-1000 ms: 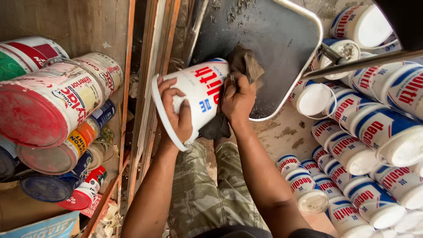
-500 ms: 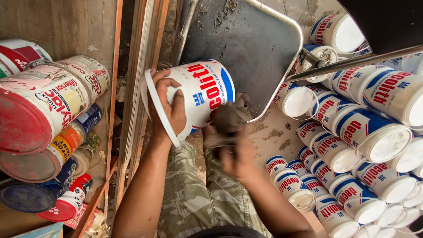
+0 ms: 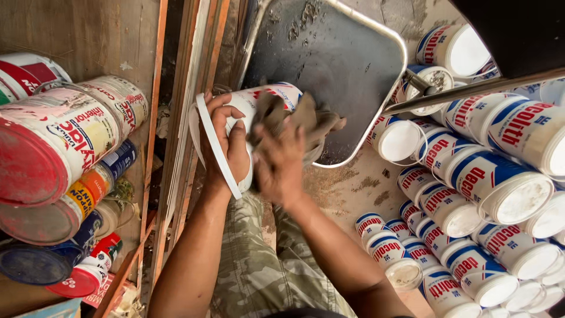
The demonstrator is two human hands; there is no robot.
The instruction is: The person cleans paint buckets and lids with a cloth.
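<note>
My left hand (image 3: pixel 226 147) grips a white plastic paint bucket (image 3: pixel 259 103) by its open rim, holding it on its side above my lap. My right hand (image 3: pixel 281 165) presses a crumpled brown rag (image 3: pixel 300 121) against the bucket's printed side; the hand is motion-blurred. The bucket carries red and blue lettering. Its inside is turned away to the left and hidden from me. Below both hands are my knees in camouflage trousers (image 3: pixel 259 259).
A dark metal tray (image 3: pixel 329 65) with a pale rim lies just beyond the bucket. Several matching white buckets (image 3: pixel 477 176) are stacked at the right. Old paint cans (image 3: pixel 59 153) lie piled on a wooden shelf at the left, next to upright wooden slats (image 3: pixel 182 88).
The bucket has been turned in my left hand, so its lettering faces another way. My right hand with the rag dropped off the bucket, then came back up onto its side.
</note>
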